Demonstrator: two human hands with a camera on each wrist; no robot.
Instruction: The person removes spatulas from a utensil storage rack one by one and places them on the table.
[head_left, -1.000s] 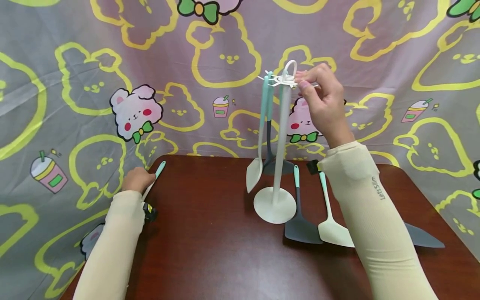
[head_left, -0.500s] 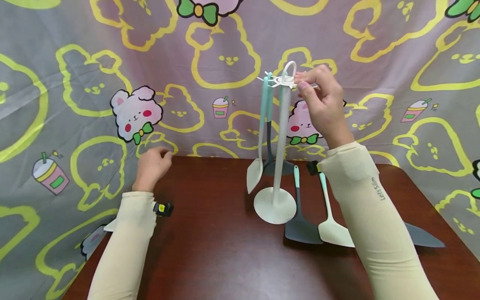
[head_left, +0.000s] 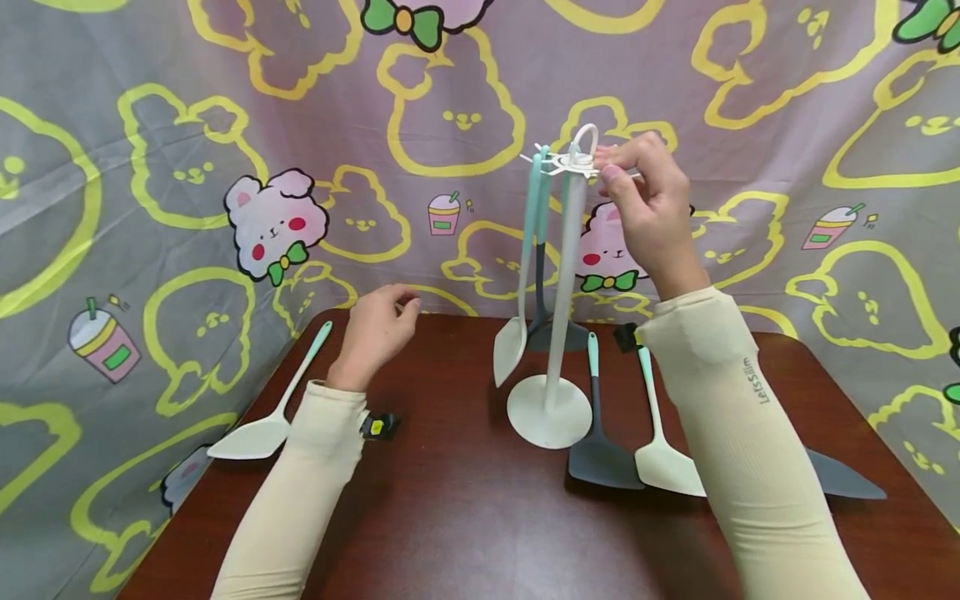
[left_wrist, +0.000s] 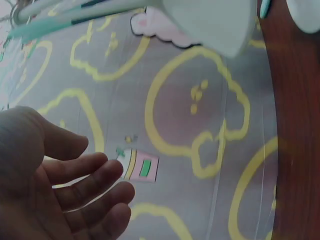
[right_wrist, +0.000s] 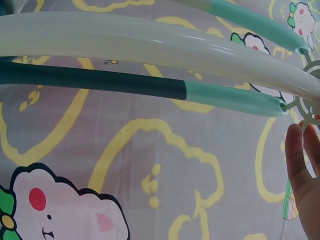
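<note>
A white utensil stand (head_left: pixel 564 292) with a round base rises from the table. My right hand (head_left: pixel 645 204) pinches the hooked ring at its top, and the right wrist view shows thumb and fingers (right_wrist: pixel 296 155) there. Several turquoise-handled utensils hang from the hooks, among them a white spatula (head_left: pixel 511 346) and a dark grey turner (head_left: pixel 558 335). My left hand (head_left: pixel 378 329) is in the air left of the stand, holding nothing. Its fingers (left_wrist: pixel 95 187) are loosely bent in the left wrist view. Left of that arm, a white spatula (head_left: pixel 258 437) with a turquoise handle lies on the table.
Right of the base lie a dark grey turner (head_left: pixel 603 462), a white turner (head_left: pixel 667 465) and another dark grey utensil (head_left: pixel 847 475), partly hidden by my right forearm. A patterned cloth (head_left: pixel 337 108) hangs behind the brown table (head_left: pixel 450 517).
My left hand has let go of the white spatula at the left, risen and moved right toward the stand. My right hand keeps its grip on the ring.
</note>
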